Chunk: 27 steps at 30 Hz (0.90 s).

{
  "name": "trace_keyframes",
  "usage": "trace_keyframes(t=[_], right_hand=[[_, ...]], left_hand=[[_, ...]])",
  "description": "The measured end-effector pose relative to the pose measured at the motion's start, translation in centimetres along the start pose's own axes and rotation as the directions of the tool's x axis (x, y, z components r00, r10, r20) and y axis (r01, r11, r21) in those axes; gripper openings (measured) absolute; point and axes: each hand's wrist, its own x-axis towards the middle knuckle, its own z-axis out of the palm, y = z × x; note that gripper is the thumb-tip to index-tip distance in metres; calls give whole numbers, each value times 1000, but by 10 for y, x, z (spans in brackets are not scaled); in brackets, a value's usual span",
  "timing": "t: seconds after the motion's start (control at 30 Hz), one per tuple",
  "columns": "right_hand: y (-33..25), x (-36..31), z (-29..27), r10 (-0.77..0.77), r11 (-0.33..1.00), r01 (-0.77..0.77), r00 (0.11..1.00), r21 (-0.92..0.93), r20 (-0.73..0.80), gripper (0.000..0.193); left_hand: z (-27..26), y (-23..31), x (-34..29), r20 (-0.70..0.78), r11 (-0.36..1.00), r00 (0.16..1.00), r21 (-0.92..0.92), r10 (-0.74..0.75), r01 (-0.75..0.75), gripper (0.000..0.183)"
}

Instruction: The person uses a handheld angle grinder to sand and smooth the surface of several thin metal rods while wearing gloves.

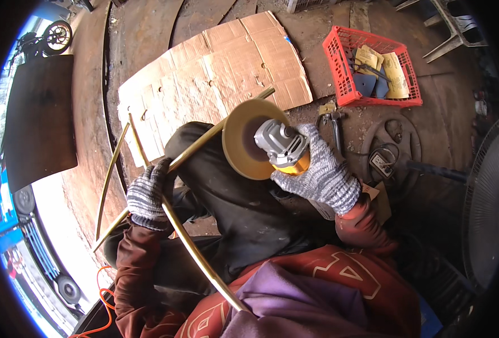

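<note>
My left hand [148,194], in a grey-and-white knit glove, is closed around a gold-coloured metal tube frame [196,250] where its bars cross. The frame slants over my dark trousers, and one bar runs up to the right behind the disc. In my right hand [333,177], gloved alike, is an angle grinder [283,143] with a silver head and yellow body. Its wide tan disc [238,149] overlaps that bar in this view; whether they touch I cannot tell. The grip of the grinder is mostly hidden by my fingers.
A flattened cardboard sheet [204,62] lies ahead on the floor. Right of it stand a red plastic crate [339,79] holding sanding sheets, a hammer [336,132] and a socket box [380,163]. A large fan [489,208] is close on my right. An orange cord [105,307] trails at lower left.
</note>
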Motion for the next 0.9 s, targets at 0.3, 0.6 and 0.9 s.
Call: trace_keyframes(t=[0.3, 0.6, 0.9], right_hand=[[-3, 3, -10, 43, 988, -45, 999, -149, -18, 89], [-2, 10, -17, 109, 989, -108, 994, -102, 4, 87], [-13, 5, -2, 23, 999, -20, 997, -39, 79, 83]], left_hand=[[-3, 1, 2, -23, 1000, 1000, -16, 16, -16, 27], [-3, 0, -1, -6, 1000, 1000, -16, 19, -19, 28], [-1, -1, 1, -33, 998, 999, -41, 40, -41, 30]])
